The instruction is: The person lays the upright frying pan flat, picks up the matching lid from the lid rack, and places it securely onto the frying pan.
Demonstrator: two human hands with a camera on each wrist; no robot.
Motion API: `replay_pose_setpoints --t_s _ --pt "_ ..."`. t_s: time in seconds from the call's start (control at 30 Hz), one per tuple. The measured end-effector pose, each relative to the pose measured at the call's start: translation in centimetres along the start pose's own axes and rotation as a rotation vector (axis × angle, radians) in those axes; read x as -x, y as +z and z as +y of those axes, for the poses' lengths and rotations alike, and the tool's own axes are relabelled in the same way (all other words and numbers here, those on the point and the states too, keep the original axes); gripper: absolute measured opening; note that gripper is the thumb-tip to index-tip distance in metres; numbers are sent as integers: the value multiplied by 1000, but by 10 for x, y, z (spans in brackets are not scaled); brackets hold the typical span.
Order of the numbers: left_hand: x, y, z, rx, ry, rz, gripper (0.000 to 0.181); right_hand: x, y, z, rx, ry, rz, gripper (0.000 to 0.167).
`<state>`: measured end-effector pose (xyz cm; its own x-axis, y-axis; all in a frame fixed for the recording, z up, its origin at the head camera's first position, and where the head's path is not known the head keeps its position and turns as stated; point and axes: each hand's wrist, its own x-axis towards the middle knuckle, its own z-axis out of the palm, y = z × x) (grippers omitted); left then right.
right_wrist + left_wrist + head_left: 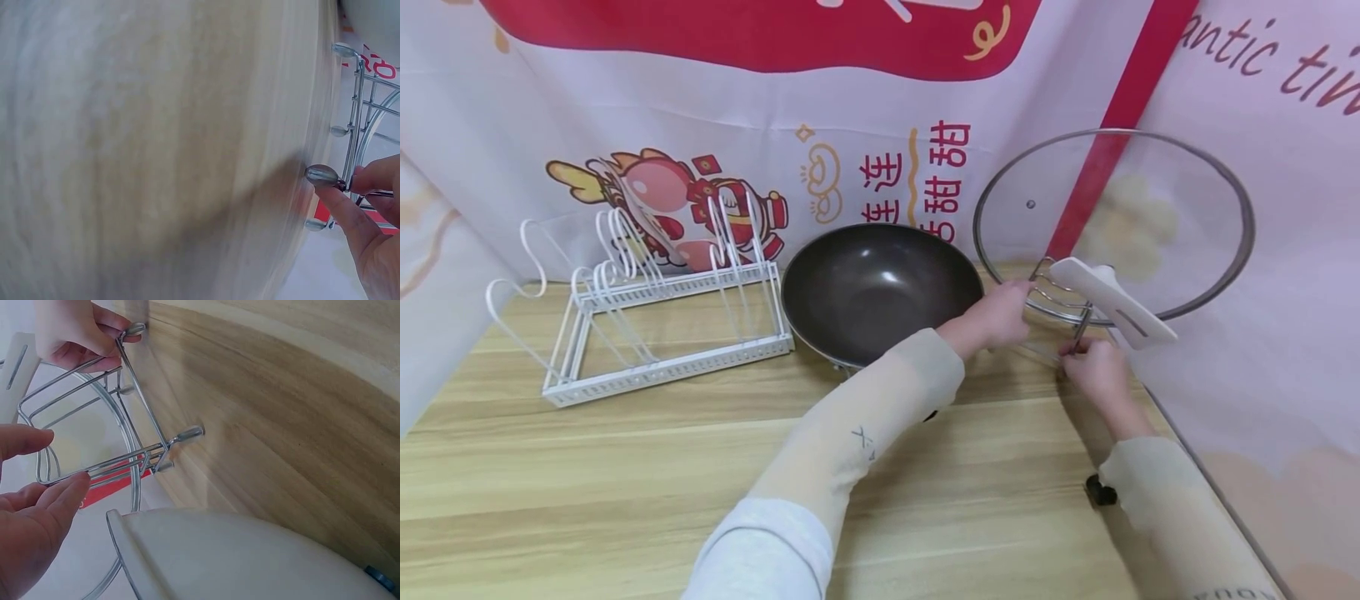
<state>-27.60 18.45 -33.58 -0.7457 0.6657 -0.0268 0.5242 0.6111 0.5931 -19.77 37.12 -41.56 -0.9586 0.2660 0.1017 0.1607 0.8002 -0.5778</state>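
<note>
A silver wire lid rack point(134, 403) with clear-tipped feet stands at the table's right rear. It bears a large glass lid point(1195, 217) with a metal rim and a white slotted spatula point(1112, 300), which leans to the right. My left hand point(996, 317) holds the rack's left side, thumb and fingers on either side of the wire in the left wrist view. My right hand point(1101, 371) pinches the near right corner by a foot point(322, 175). Beside my left hand sits a black wok point(880, 292), its handle mostly hidden by my left sleeve.
A white pot rack point(670, 371) with upright curved dividers stands left of the wok. Behind the wooden table point(625, 492) hangs a printed cloth point(737, 100); another cloth wall rises along the right edge. A small black object point(1101, 490) shows by my right sleeve.
</note>
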Motion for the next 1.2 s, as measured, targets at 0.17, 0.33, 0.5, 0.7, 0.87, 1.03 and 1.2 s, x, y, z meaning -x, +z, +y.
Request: replay_pose_setpoints --t_s 0.17,0.33,0.5,0.7,0.87,1.03,1.2 --pt "1 0 0 13 2 12 74 1 0 0 10 -3 5 17" --pt "3 1 0 17 18 27 73 3 0 0 15 -36 21 16" --pt "6 1 -2 38 25 37 70 6 2 0 2 -59 32 15" --pt "6 4 -1 50 47 10 74 8 2 1 -15 -32 35 14" --pt "7 8 1 33 37 4 76 11 3 3 5 -33 50 14" --pt "10 8 2 25 47 5 76 14 3 2 11 -33 66 15" --pt "13 5 1 15 46 4 76 16 2 1 4 -15 48 17"
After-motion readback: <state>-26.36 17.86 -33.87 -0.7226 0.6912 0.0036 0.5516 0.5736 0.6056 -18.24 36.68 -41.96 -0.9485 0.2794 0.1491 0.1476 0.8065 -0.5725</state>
